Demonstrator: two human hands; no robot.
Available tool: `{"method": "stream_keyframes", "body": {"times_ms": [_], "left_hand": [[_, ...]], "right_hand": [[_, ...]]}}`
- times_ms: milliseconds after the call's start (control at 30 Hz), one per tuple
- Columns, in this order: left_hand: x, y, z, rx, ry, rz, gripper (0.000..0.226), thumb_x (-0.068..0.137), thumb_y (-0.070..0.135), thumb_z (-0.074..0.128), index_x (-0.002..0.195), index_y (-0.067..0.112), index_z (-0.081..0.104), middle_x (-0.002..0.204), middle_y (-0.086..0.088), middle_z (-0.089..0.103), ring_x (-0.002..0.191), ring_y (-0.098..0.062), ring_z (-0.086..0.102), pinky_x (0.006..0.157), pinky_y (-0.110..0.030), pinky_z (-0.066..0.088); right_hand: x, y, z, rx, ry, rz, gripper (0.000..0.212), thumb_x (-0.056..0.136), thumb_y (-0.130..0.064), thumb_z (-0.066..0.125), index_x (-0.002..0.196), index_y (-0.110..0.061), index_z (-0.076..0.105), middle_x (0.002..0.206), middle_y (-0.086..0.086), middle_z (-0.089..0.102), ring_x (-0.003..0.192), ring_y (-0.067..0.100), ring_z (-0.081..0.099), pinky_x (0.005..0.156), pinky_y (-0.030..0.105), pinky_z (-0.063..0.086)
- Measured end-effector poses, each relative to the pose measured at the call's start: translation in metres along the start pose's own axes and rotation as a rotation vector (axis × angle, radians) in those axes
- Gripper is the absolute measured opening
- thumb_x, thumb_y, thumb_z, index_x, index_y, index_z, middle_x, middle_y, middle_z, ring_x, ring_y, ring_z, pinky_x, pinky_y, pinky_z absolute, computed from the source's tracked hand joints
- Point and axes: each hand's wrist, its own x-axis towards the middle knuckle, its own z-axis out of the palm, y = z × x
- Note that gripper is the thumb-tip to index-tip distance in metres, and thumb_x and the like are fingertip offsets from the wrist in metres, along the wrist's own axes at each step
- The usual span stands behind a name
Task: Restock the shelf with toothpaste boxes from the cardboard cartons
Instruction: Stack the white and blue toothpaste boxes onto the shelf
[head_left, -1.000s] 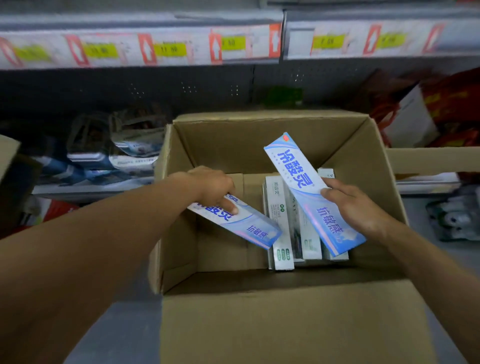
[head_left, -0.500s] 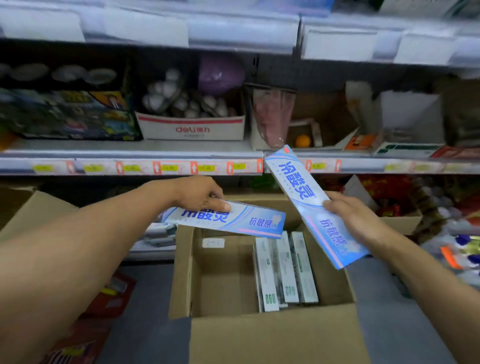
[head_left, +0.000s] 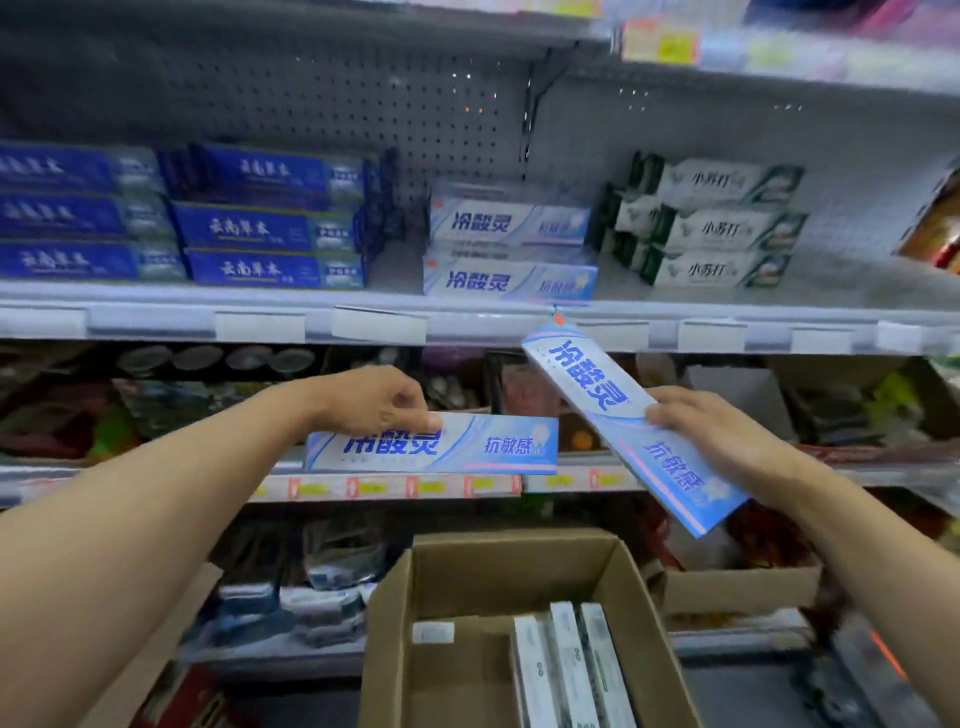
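carton (head_left: 395, 613): matt brown cardboard | toothpaste boxes (head_left: 509, 447): glossy card | shelf (head_left: 467, 325): grey metal

A shop: stocked shelves (head_left: 467, 317) with price tags (head_left: 374, 487) and stacked toothpaste boxes (head_left: 509, 254).

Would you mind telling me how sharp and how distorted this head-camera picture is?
Head view: the two held boxes, in the left hand and the right hand, read clearly; the frame edges smear, notably the top right labels; the wide lens bows the shelf edge; lighting is soft and bluish, without harsh glare.
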Motion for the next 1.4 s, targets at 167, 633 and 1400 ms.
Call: {"method": "stream_keyframes", "body": {"times_ms": [167,633,1400], "left_hand": [[-0.005,0.012,-0.040,0.042,0.068,-0.006,0.029,0.086,0.047,0.059,0.092,0.020,0.067,0.074,0.014,0.062,0.063,0.002,0.052,0.058,-0.013,0.038],[0.017,0.011,-0.118,0.008,0.284,-0.071,0.044,0.069,0.068,0.051,0.087,0.031,0.066,0.078,0.009,0.066,0.070,-0.006,0.059,0.066,-0.024,0.044],[0.065,0.004,-0.174,-0.021,0.422,-0.005,0.081,0.044,0.097,0.042,0.085,0.033,0.068,0.082,0.009,0.071,0.077,-0.009,0.065,0.074,-0.031,0.051]], "right_hand": [[0.019,-0.034,-0.021,-0.072,0.040,-0.109,0.027,0.091,-0.006,0.050,0.086,-0.027,0.066,0.098,0.002,0.068,0.084,0.016,0.060,0.083,0.034,0.045],[0.179,-0.114,-0.065,-0.589,-0.146,-0.478,0.028,0.097,-0.016,0.047,0.124,-0.012,0.053,0.124,0.004,0.058,0.112,0.020,0.054,0.094,0.029,0.038],[0.243,-0.126,-0.056,-0.734,-0.020,-0.542,0.076,0.084,-0.035,0.060,0.148,-0.027,0.020,0.154,0.002,0.020,0.141,0.026,0.022,0.113,0.040,0.026]]}}
